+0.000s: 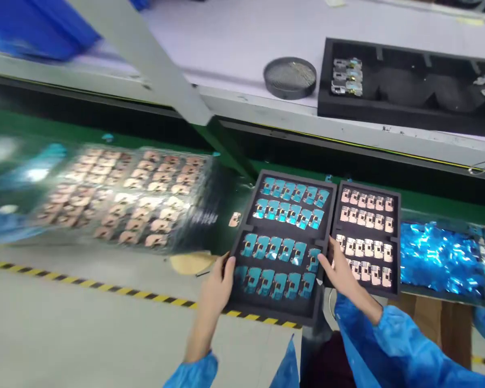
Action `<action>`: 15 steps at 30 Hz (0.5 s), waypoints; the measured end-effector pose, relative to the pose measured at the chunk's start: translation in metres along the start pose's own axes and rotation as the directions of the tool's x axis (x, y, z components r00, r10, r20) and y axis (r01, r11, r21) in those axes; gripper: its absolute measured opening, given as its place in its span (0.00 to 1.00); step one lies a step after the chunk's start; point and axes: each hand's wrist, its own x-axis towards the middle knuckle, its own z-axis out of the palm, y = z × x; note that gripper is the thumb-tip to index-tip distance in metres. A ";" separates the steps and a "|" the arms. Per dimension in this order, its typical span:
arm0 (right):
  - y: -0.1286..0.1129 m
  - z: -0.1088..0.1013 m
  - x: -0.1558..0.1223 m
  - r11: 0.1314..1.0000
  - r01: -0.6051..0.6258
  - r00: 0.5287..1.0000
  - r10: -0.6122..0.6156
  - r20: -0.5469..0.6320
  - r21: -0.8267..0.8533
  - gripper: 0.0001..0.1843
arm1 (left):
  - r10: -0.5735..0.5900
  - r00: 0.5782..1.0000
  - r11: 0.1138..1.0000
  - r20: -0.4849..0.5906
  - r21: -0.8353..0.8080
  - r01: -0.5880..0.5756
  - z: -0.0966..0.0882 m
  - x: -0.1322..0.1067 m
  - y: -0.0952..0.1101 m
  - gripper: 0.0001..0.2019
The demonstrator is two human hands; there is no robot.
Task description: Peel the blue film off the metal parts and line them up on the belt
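Observation:
A black foam tray (246, 229) holds several rows of small parts covered in blue film. My left hand (216, 288) grips its left edge, thumb on the rim. My right hand (339, 269) holds the tray's right edge, its fingers curled between this tray and a second black tray (396, 242) filled with bare copper-pink parts. Both trays lie across the near side of the green conveyor belt (234, 161) and overhang the front edge.
Further trays of copper-pink parts (125, 194) show blurred on the belt at left. One loose part (235, 219) lies on the belt. A heap of peeled blue film (440, 258) sits at right. Behind the belt stand a round black mesh dish (290, 77) and a long black tray (408, 81).

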 end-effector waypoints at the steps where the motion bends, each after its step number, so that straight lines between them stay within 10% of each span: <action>1: -0.002 -0.021 0.012 0.998 0.031 0.999 -0.033 -0.027 -0.052 0.31 | -0.004 1.000 1.000 0.026 0.009 0.003 -0.013 0.010 0.003 0.31; 8: 0.029 -0.165 0.231 0.935 -0.007 0.927 -0.127 -0.353 -0.354 0.19 | 0.428 0.903 0.900 -0.015 -0.085 -0.428 -0.059 0.141 0.136 0.25; 12: 0.056 -0.186 0.355 0.846 -0.310 0.923 0.160 -0.349 -0.433 0.11 | 0.531 0.847 0.837 0.042 -0.182 -0.516 -0.042 0.238 0.212 0.24; 15: 0.071 -0.182 0.391 0.821 -0.363 0.921 0.246 -0.301 -0.441 0.16 | 0.542 0.820 0.829 0.185 -0.280 -0.484 -0.029 0.299 0.228 0.26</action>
